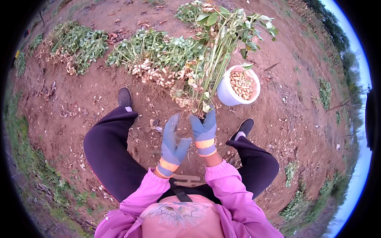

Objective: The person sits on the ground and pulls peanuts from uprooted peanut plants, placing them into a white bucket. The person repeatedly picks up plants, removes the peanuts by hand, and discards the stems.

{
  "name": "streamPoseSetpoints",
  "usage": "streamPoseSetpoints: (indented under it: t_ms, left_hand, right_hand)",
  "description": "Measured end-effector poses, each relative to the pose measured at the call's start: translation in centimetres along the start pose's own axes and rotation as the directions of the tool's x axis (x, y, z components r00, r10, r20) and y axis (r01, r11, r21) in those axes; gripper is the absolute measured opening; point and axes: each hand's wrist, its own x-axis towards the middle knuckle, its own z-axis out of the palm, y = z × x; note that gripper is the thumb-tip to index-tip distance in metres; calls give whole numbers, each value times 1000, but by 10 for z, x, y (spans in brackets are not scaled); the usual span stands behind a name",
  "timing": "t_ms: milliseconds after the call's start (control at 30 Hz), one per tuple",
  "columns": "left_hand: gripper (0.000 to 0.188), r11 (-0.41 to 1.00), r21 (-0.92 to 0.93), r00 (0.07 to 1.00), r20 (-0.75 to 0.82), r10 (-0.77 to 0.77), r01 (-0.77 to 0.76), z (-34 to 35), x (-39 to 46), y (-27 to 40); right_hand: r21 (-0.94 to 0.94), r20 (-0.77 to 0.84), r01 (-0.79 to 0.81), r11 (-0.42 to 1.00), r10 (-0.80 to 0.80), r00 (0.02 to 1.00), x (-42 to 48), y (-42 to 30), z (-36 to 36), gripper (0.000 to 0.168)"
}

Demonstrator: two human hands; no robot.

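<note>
My right hand, in a blue-grey work glove with an orange cuff band, grips the root end of a bunch of peanut plants. Their long green stems lean up and away to the right, leaves at the far end. Part of the grip is hidden behind the glove and roots. My left hand, gloved the same way, is just left of it, thumb and fingers apart with nothing between them. Close beyond the right hand stands a white plastic bucket, partly filled with peanuts in the shell.
A row of uprooted peanut plants lies ahead, pods towards me. Another heap is farther left. Bits of pod and dry leaf litter the reddish soil. My shoes flank the work spot; a wooden seat shows beneath me.
</note>
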Motion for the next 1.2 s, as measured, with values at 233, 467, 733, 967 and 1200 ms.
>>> streamPoseSetpoints:
  t_ms: [233,467,733,967,1200]
  left_hand:
    - [61,988,-60,988,-54,-143,140,-4,-6,-5]
    - [53,942,-118,936,-132,-328,313,-7,-8,-17]
    - [45,883,-161,886,-82,-456,440,-5,-15,-29]
    - [37,833,-160,846,28,-532,530,1,-14,-33]
    - [36,775,-252,804,16,-595,579,1,-17,-43]
  right_hand:
    - [-156,-58,138,978,-148,987,247,8,-10,50]
    - [-689,-197,173,704,-411,890,370,-4,6,49]
    - [-63,21,-516,854,518,855,155,126,2,12]
    - [-271,-223,-523,808,476,851,104,211,-26,12]
    - [-350,-10,-405,845,429,903,135,190,34,31]
